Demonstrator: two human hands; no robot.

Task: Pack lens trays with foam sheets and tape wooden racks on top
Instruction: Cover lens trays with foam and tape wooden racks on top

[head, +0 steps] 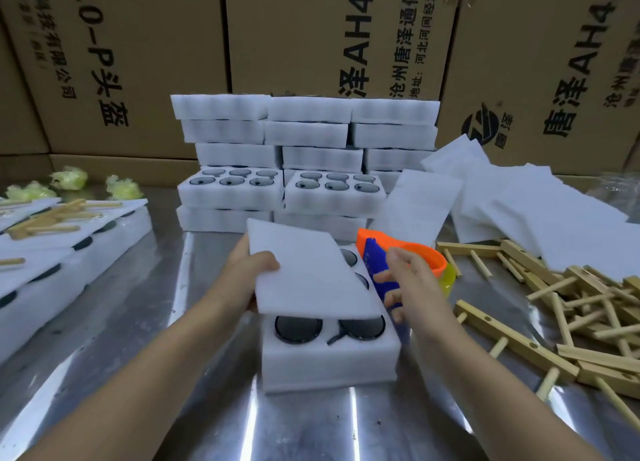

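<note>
Head view: left hand (254,277) pinches foam sheet (311,270) by one edge, tilted above lens tray (329,363), right hand (412,287) grips tape dispenser (391,244) alongside; a one-sided hold could land it skewed, leaving lenses uncovered.

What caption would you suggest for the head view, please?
Left hand holds a foam sheet over a lens tray; right hand grips a tape dispenser.

Packing warehouse, stacked cartons (145,62), steel bench (311,426)
</note>
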